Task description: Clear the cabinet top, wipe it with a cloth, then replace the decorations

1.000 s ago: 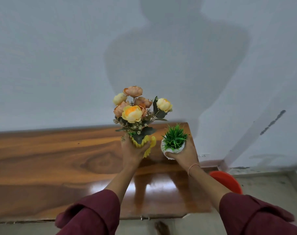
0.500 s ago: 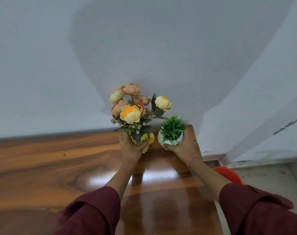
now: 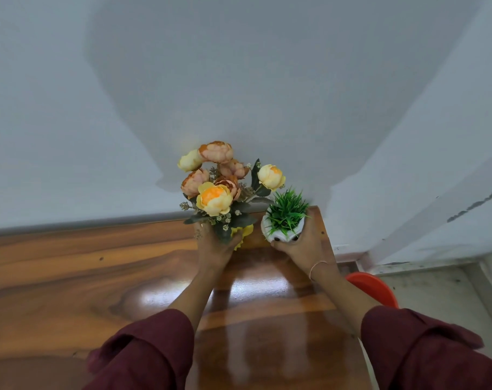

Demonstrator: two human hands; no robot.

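Gripping a flower vase [image 3: 222, 198] with the left hand [image 3: 215, 249] and a grass pot [image 3: 284, 220] with the right hand [image 3: 303, 246], side by side at the surface's [image 3: 98, 277] back right corner. Probably the replacing step; next: seat both upright, release.

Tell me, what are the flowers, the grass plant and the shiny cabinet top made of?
The flowers: probably fabric or plastic; petals look stiff, evenly coloured. The grass plant: likely plastic; uniform bright green spikes. The cabinet top: wood or wood-look laminate, glossy; grain shows, light reflects.
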